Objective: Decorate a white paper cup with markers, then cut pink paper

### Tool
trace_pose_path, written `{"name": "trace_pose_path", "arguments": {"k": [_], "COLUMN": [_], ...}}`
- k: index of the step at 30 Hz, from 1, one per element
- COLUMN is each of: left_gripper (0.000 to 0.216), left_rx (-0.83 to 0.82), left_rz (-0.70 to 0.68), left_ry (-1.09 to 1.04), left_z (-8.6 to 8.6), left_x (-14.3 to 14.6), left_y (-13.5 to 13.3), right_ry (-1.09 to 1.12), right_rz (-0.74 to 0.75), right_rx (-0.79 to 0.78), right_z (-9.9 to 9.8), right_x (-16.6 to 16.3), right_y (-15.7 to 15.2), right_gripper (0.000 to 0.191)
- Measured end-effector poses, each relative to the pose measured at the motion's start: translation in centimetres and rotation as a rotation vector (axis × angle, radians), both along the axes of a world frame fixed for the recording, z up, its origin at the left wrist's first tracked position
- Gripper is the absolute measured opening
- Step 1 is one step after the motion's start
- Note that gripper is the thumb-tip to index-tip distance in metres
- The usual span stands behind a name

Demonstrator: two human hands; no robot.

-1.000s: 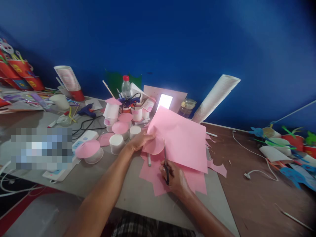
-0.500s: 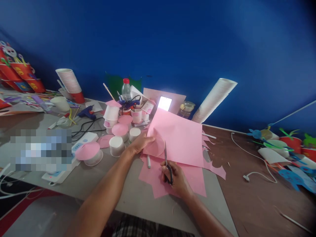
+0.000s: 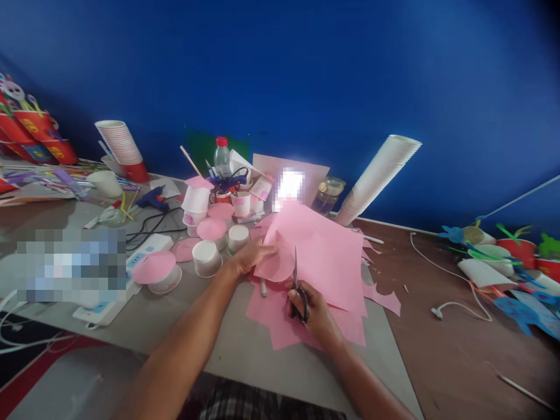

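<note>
My left hand (image 3: 254,256) pinches the left edge of a pink paper sheet (image 3: 328,256), thumb on top. A rounded, partly cut section of the sheet lies just right of that thumb. My right hand (image 3: 308,309) grips a pair of black-handled scissors (image 3: 300,294), its blades pointing up and away along the rounded edge. Beneath the raised sheet, more pink paper (image 3: 284,332) rests on the grey table. A capped marker (image 3: 263,287) lies partly under the sheet, close to my left hand.
White paper cups (image 3: 207,258) and cups topped with pink discs (image 3: 155,268) stand left of my hands, near a power strip (image 3: 131,277). Pink scraps (image 3: 385,300) lie at the right. A tall cup stack (image 3: 378,178) leans behind, beside a glass jar (image 3: 330,192).
The pink sheet's right part has dropped lower and bent, and the rounded section stands more apart from it. My right hand with the scissors has shifted slightly right.
</note>
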State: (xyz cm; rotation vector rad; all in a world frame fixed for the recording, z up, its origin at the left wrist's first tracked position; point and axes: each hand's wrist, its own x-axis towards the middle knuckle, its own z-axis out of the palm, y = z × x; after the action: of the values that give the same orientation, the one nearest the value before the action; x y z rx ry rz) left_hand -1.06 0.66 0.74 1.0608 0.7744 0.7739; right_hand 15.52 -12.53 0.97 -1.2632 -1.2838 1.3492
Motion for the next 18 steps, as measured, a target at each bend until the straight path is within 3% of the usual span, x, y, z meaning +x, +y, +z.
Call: {"name": "trace_pose_path", "arguments": {"k": [10, 18], "left_gripper": [0.037, 0.038], "left_rx": [-0.017, -0.011], "left_rz": [-0.018, -0.038], "left_ry": [0.014, 0.038], "left_z": [0.3, 0.8], "left_x": [-0.1, -0.3], "left_y": [0.1, 0.0], "right_ry": [-0.044, -0.097], "right_rz": [-0.022, -0.043], "right_rx": [-0.003, 0.072], "right_z": [-0.6, -1.7], "right_x": [-0.3, -0.2], "right_y": [-0.2, -0.4], "right_gripper": [0.046, 0.030]}}
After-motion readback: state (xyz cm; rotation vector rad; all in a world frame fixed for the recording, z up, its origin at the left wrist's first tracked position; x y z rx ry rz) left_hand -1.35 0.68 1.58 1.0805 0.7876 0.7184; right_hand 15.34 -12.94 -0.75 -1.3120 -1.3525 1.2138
